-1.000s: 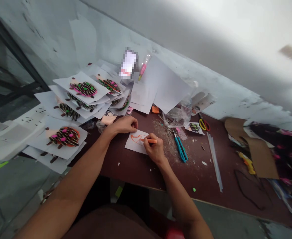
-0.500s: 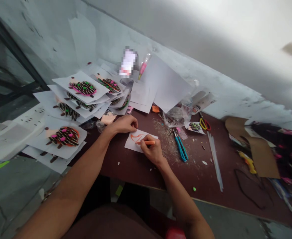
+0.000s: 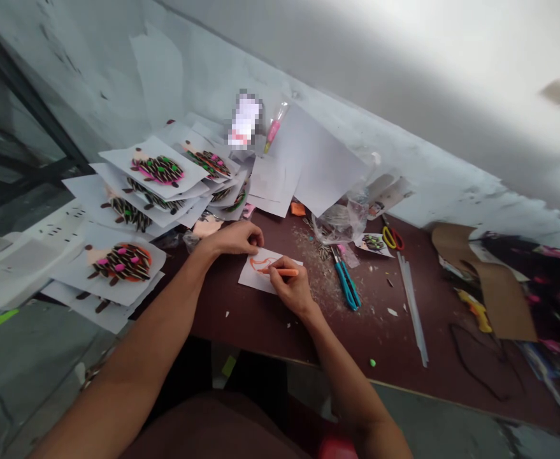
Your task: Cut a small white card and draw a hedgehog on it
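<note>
Leftward is how the right hand (image 3: pixel 292 290) has shifted since the earlier view, carrying the tip of an orange marker (image 3: pixel 282 272) further along an orange outline (image 3: pixel 259 262) on a small white paper sheet (image 3: pixel 255 280). Thumb and fingers are pressed together around the marker's barrel, pinching it low, near the tip. The left hand (image 3: pixel 234 239) holds nothing: it lies palm down on the maroon tabletop (image 3: pixel 241 331), fingers together and lightly curled, their tips at the sheet's top edge. Whether they press on the paper cannot be told.

A short grip like this, with both hands braced, looks right for clean curves, since the loose sheet could otherwise slide.

Just beyond lie scattered shavings (image 3: pixel 315 271) and teal-handled scissors (image 3: pixel 345 287), then clear plastic strips (image 3: pixel 412 309) and small red-and-yellow-handled scissors (image 3: pixel 392 238). Further left, overlapping white sheets carry brown striped shapes dotted with pink and green (image 3: pixel 158 169). Farther still, a crumpled plastic bag (image 3: pixel 337 224) sits near the wall, beside a pink-tipped tube (image 3: pixel 272 132).
</note>
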Demonstrator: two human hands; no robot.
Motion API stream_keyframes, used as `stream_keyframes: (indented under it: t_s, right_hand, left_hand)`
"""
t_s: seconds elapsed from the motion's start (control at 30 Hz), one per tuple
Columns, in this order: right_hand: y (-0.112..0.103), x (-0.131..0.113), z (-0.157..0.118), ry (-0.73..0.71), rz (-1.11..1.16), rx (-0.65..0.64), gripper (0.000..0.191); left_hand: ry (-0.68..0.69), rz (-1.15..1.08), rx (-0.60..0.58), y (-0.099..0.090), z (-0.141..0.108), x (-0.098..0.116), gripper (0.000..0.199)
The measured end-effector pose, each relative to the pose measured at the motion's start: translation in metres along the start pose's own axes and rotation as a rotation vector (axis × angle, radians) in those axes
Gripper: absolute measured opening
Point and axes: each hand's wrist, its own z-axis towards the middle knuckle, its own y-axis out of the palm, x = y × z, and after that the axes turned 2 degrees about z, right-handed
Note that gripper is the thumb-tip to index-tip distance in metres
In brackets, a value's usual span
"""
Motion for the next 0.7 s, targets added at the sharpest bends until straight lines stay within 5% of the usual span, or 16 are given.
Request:
stream_keyframes:
  t_s: [0.7]
  right_hand:
    - [0.0069,0.005,0.0056,0.023,0.046,-0.082,0.02]
  left_hand:
    - [0.057,0.001,-0.025,-0.0007,0.0019,-0.0056,0.027]
